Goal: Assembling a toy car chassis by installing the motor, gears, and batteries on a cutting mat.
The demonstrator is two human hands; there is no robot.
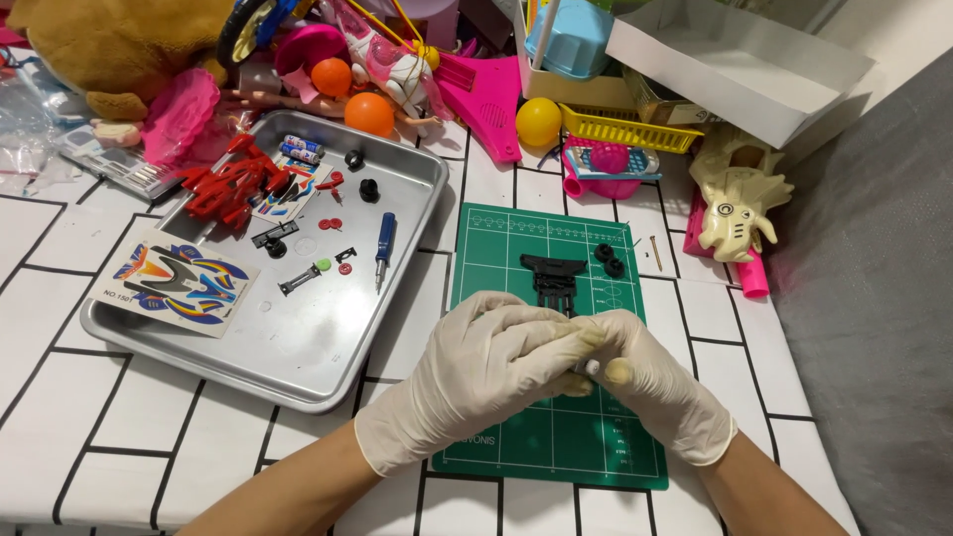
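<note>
My left hand and my right hand, both in white gloves, meet fingertip to fingertip over a green cutting mat. They pinch a small part between them that is almost fully hidden. Just beyond the fingers a black plastic toy-car chassis piece lies on the mat, with two small black wheels to its right. A thin metal pin rests beside the mat's right edge.
A metal tray at left holds a red car body, a sticker sheet, a blue screwdriver, batteries and small parts. Toys, balls, a yellow basket and a white box crowd the far side.
</note>
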